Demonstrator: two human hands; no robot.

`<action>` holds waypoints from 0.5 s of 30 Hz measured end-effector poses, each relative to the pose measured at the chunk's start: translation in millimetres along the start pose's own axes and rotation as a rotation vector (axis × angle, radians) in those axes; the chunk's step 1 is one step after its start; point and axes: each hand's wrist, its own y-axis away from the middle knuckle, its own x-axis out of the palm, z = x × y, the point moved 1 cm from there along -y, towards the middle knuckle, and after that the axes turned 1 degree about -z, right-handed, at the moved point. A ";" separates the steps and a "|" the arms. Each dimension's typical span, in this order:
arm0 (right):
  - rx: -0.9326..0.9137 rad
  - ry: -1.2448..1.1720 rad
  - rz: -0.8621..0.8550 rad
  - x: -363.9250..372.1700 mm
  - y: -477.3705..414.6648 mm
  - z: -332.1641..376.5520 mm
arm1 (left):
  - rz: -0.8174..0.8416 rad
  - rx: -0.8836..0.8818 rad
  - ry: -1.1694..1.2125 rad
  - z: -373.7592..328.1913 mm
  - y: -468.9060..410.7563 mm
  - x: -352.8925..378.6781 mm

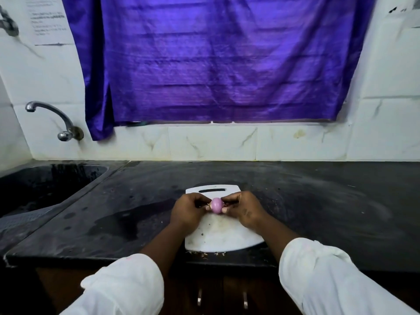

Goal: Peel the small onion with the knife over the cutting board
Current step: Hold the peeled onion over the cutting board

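Purple curtain (218, 60) fills the upper centre of the frame, hung over white marble-look wall tiles (227, 142); tap (53, 119) at middle left above a dark sink (45, 185). Black countertop (318, 201) spans the whole lower-middle band, dusty, with some scraps near its front edge at bottom centre.

White cutting board (218, 237) lies on the counter at lower centre, handle slot at its far end; likely set there to catch peel and keep the work in front of the body. Two white sleeves (329, 276) come in from the bottom corners and the forearms converge over the board.

Left hand (188, 210) and right hand (245, 209) meet above the board's far half. Small onion (216, 205) sits between them, pinkish-purple, glossy, so the outer skin looks mostly off already; a pale stub shows at its left end. Both hands are closed on it from opposite sides, fingertips (224, 210) pinching at left and right ends, thumbs above. Onion is held up off the board, not resting on it, as far as can be judged.

Knife: no blade clearly visible. Something thin may run through the right hand's fingers, but too small to tell. Held low and centred, probably so loose skin drops on the board.
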 end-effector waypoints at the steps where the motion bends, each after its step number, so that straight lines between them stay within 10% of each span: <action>1: 0.006 0.010 -0.009 0.3 -0.6 0.1 | 0.011 0.008 -0.023 -0.8 -2.8 1.1; 15: 0.119 -0.165 0.002 6.3 -2.4 5.4 | 0.032 0.004 -0.024 7.0 -7.9 7.9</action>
